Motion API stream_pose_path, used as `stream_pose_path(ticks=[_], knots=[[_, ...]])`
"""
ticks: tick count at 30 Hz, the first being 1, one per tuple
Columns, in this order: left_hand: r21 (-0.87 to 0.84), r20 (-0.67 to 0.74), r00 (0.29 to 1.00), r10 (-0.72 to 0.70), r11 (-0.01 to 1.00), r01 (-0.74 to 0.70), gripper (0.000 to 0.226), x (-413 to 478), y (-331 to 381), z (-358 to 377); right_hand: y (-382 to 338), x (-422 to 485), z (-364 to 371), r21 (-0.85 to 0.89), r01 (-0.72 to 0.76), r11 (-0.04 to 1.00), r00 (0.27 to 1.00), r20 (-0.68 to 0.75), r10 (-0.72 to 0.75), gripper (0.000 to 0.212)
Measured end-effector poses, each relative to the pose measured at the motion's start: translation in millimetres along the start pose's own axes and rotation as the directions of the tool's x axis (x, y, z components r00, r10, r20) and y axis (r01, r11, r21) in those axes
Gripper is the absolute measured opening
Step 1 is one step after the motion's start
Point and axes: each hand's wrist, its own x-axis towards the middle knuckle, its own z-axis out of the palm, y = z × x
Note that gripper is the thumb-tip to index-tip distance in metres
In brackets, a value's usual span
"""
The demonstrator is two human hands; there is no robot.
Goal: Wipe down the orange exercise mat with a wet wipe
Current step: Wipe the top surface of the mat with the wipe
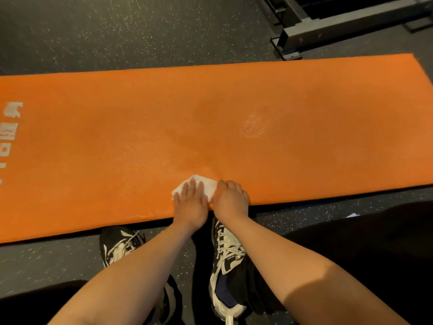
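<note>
Orange mat (234, 102), left hand (191, 202) flat on white wipe (207, 184), right hand (230, 200) curled, perhaps pinching it

mat (234, 95): matt orange foam, damp sheen | wipe (206, 186): white cloth | floor (117, 31): speckled rubber

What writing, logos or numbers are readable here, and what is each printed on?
Mat: white logo and characters at its left end, turned sideways, worn and blurred; not readable.
Right shoe: small white lettering on its side, too small to read for sure.
Wipe, floor and metal frame: no text visible.
</note>
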Motion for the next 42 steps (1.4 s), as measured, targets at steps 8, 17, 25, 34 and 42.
stream_pose_path(ticks=[8,17,25,34,42], knots=[[0.042,-0.007,0.996,-0.086,0.995,0.086,0.056,1,-35,-18,-4,1,2,0.011,-0.009,1.000,1.000,0.025,0.009,0.061],[0.005,0.012,0.999,0.040,0.999,-0.040,0.056,-21,-8,5,-8,-6,17,0.090,0.074,0.993,0.997,0.016,-0.075,0.052],[0.012,-0.039,0.990,-0.134,0.991,0.135,0.057,-16,-29,-5,-23,7,19,0.080,0.180,0.980,0.982,0.051,-0.185,0.051],[0.002,-0.024,0.999,-0.022,1.000,0.022,0.057,6,-38,-12,-22,37,22,0.021,0.123,0.992,0.990,0.062,-0.124,0.050],[-0.017,0.018,0.997,-0.075,0.997,0.075,0.060,50,-29,-25,-19,47,29,0.196,0.081,0.977,0.997,-0.030,-0.076,0.046]])
